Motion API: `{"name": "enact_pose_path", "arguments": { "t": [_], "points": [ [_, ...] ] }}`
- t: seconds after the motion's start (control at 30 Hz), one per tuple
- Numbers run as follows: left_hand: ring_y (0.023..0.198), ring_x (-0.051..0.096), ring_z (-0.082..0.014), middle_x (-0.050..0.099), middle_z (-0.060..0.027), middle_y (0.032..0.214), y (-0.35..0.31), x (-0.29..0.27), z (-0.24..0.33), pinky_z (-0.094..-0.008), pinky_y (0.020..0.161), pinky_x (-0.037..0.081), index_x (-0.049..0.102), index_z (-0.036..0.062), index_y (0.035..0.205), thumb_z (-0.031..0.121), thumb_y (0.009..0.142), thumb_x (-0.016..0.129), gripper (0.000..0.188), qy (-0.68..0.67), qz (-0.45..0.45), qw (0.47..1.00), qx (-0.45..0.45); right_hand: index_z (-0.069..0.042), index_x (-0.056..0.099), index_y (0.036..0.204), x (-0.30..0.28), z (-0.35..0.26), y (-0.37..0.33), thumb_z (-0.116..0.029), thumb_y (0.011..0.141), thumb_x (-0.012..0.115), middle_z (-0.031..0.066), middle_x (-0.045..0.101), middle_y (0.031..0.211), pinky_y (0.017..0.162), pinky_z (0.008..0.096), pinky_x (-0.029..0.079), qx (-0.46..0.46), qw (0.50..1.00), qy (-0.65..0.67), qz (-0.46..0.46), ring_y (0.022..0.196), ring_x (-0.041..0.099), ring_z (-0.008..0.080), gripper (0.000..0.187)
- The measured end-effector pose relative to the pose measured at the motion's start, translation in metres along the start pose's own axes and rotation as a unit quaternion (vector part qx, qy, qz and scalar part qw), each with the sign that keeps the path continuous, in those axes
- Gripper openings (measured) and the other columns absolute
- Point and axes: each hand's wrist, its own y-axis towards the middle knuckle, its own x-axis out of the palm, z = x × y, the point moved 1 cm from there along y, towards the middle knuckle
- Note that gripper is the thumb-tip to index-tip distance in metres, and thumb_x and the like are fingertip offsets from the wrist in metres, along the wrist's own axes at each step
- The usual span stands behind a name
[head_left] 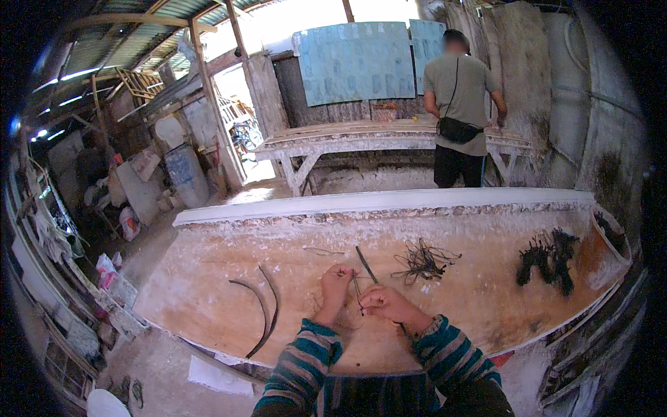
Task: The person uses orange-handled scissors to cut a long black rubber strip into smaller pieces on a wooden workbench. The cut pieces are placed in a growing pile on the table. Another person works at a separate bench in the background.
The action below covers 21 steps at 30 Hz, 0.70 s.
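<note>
Above the wooden tabletop (208, 260), my left hand (337, 283) pinches a thin dark cord (356, 286) between closed fingertips. My right hand (390, 306), just beside it, is closed on the lower part of the same cord. A dark flat strip (365, 263) runs slantwise up from under my right hand; whether that hand grips it too, I cannot tell. Right of my hands lies a loose tangle of dark cords (425, 261). Two curved dark strips (269, 316) rest on the left part of the table. A short thin cord (323, 250) lies beyond my left hand.
Dark knotted bundles (549, 260) lie at the right, next to a brown bucket (604, 251). A white raised ledge (382, 201) borders the table's far side. Beyond it a person (458, 97) stands, back turned, at another bench (347, 141). A blue barrel (186, 175) stands at far left.
</note>
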Motion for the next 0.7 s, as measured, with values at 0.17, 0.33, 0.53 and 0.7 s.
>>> {"name": "enact_pose_path", "arguments": {
  "t": [0.17, 0.33, 0.53, 0.7],
  "points": [
    [0.069, 0.059, -0.0107, 0.065, -0.0076, 0.079, -0.007, 0.011, 0.005, -0.0216, 0.063, 0.046, 0.062, -0.0018, 0.08, -0.001, 0.077, 0.059, 0.005, 0.062, -0.074, 0.995, -0.034, -0.001, 0.059, 0.078, -0.008, -0.016, 0.0, -0.005, 0.07, 0.071, 0.0036, 0.057, 0.075, 0.065, 0.0254, 0.041, -0.007, 0.993, -0.108, 0.039, 0.074, 0.054, 0.0133, 0.015],
    [0.076, 0.056, -0.0138, 0.059, -0.0036, 0.079, -0.007, 0.013, -0.014, -0.0257, 0.064, 0.045, 0.062, 0.0043, 0.08, 0.005, 0.076, 0.061, 0.004, -0.004, -0.187, 0.982, -0.009, -0.002, 0.054, 0.069, -0.017, -0.031, 0.002, -0.003, 0.069, 0.07, 0.0027, 0.055, 0.07, 0.062, 0.0246, 0.04, 0.004, 0.977, -0.041, 0.208, 0.068, 0.052, 0.0107, 0.016],
    [0.082, 0.053, -0.0117, 0.056, -0.0016, 0.081, -0.021, 0.025, 0.007, -0.0256, 0.076, 0.041, 0.061, 0.0028, 0.078, 0.005, 0.078, 0.06, 0.002, -0.009, -0.397, 0.917, 0.022, -0.004, 0.052, 0.07, -0.058, 0.02, -0.009, 0.003, 0.07, 0.063, 0.0005, 0.051, 0.063, 0.055, 0.0236, 0.038, 0.107, 0.887, -0.174, 0.413, 0.06, 0.048, 0.008, 0.012],
    [0.077, 0.048, -0.0083, 0.046, 0.0009, 0.08, -0.052, 0.051, 0.02, -0.0231, 0.067, 0.041, 0.054, 0.004, 0.073, 0.013, 0.08, 0.064, 0.015, 0.005, -0.408, 0.913, -0.002, -0.005, 0.054, 0.076, -0.067, 0.039, -0.008, 0.005, 0.073, 0.055, 0.0013, 0.052, 0.066, 0.054, 0.0229, 0.038, 0.084, 0.857, -0.234, 0.452, 0.061, 0.048, 0.0076, 0.01]
  ]
}}
